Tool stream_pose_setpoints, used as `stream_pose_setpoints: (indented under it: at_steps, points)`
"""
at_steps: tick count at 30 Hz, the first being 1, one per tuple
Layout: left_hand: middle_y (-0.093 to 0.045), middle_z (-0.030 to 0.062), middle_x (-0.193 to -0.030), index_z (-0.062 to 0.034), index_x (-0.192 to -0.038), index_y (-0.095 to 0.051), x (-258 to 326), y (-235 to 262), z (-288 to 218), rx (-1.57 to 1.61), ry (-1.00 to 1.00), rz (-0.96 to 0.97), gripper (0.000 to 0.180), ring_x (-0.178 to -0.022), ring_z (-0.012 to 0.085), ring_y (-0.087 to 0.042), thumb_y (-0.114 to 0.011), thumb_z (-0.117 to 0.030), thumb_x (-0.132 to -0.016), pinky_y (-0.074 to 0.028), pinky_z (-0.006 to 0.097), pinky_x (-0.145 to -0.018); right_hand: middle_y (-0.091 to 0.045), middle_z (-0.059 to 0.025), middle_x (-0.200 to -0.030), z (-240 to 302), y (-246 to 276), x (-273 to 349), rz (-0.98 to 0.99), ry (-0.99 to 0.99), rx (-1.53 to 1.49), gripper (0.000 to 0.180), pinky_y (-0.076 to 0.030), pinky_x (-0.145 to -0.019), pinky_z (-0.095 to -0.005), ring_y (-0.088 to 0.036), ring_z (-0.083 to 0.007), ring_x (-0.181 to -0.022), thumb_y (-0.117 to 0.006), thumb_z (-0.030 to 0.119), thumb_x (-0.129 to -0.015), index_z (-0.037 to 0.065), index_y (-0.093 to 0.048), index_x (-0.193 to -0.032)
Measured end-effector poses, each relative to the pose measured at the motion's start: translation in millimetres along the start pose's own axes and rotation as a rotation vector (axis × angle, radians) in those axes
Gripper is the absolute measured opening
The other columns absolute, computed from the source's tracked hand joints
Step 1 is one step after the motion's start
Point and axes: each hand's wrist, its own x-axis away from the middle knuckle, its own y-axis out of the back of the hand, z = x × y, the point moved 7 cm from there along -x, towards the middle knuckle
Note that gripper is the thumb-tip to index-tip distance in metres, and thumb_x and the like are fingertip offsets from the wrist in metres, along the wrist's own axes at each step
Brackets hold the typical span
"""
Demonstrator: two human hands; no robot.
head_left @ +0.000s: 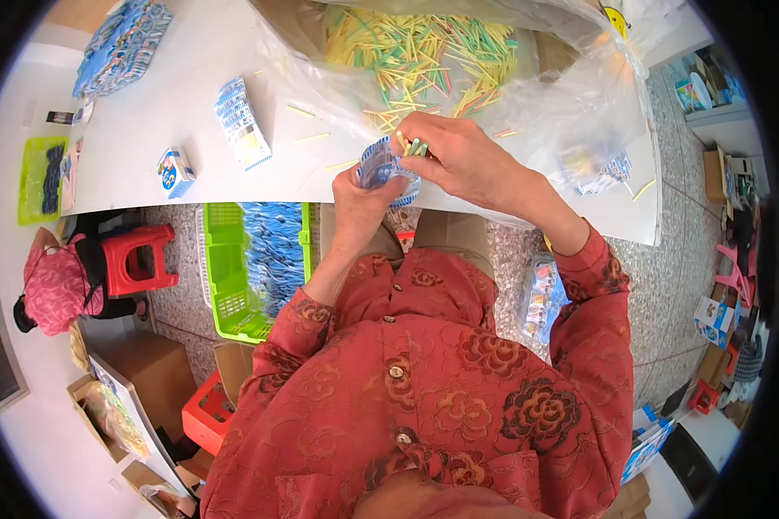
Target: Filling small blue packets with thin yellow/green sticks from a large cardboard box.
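Filling a small blue packet (379, 166) looks like the step in hand: the left hand (361, 192) grips it at the white surface's (182, 95) edge, while the right hand (463, 156) pinches a few sticks (414, 146) at its mouth. Next, they need sliding straight in.

The person wears a red jacket (433, 381) with a woven flower pattern in darker red and gold. Round pale buttons (396, 372) run down the front toward 6 o'clock. The long sleeves (593, 294) are pushed up, so both forearms are bare, with no gloves
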Motion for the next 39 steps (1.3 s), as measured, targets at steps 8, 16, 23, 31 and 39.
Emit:
stream_pose_setpoints:
  at_steps: [8, 16, 23, 31, 39]
  points:
    - [-0.061, 0.0005, -0.076, 0.0017, -0.088, -0.063, -0.8, 0.0, -4.7, 0.028, 0.031, 0.038, 0.019, -0.067, 0.006, -0.054, -0.067, -0.002, -0.07, -0.046, 0.022, -0.061, -0.057, -0.0078, -0.082, -9.1, 4.8, -4.8, 0.009, -0.119, -0.096, 0.016, -0.042, -0.058, -0.0316, -0.054, -0.0197, -0.068, -0.062, 0.01, -0.079, 0.004, -0.055, -0.093]
    - [-0.063, 0.0042, -0.085, 0.0032, -0.094, -0.061, -2.5, -1.1, -6.9, 0.076, 0.016, 0.102, 0.025, -0.074, 0.0091, -0.058, -0.066, 0.001, -0.07, -0.049, 0.024, -0.067, -0.058, -0.0104, -0.08, -13.0, 12.5, -10.6, -0.054, -0.057, -0.093, 0.016, -0.044, -0.065, -0.0337, -0.056, -0.0256, -0.073, -0.055, 0.015, -0.085, 0.001, -0.06, -0.091]
    - [-0.063, 0.0053, -0.086, 0.0032, -0.096, -0.06, -3.3, 4.3, -3.4, 0.131, 0.013, 0.087, 0.026, -0.075, 0.0108, -0.059, -0.065, 0.004, -0.07, -0.051, 0.026, -0.07, -0.061, -0.0077, -0.091, -16.7, 7.0, -10.7, -0.083, 0.07, -0.004, 0.022, -0.045, -0.071, -0.0303, -0.056, -0.0212, -0.08, -0.05, 0.019, -0.09, 0.003, -0.06, -0.102]
    - [-0.063, 0.007, -0.091, 0.0037, -0.1, -0.059, 2.3, 24.2, 5.9, 0.162, 0.03, 0.031, 0.029, -0.078, 0.0129, -0.061, -0.064, 0.005, -0.072, -0.051, 0.027, -0.073, -0.06, -0.0115, -0.095, -154.2, 17.9, -13.4, -0.122, -0.359, 0.337, 0.024, -0.047, -0.075, -0.0349, -0.059, -0.0255, -0.083, -0.054, 0.012, -0.083, 0.003, -0.058, -0.105]
    - [-0.063, 0.008, -0.095, 0.0039, -0.106, -0.058, 2.7, 38.7, 7.8, 0.153, 0.017, 0.004, 0.035, -0.083, 0.0136, -0.061, -0.065, 0.004, -0.072, -0.051, 0.029, -0.077, -0.054, -0.0127, -0.107, -195.7, -21.1, -38.6, -0.04, -0.213, 0.649, 0.028, -0.048, -0.075, -0.0405, -0.056, -0.0314, -0.094, -0.048, -0.003, -0.074, 0.001, -0.057, -0.101]
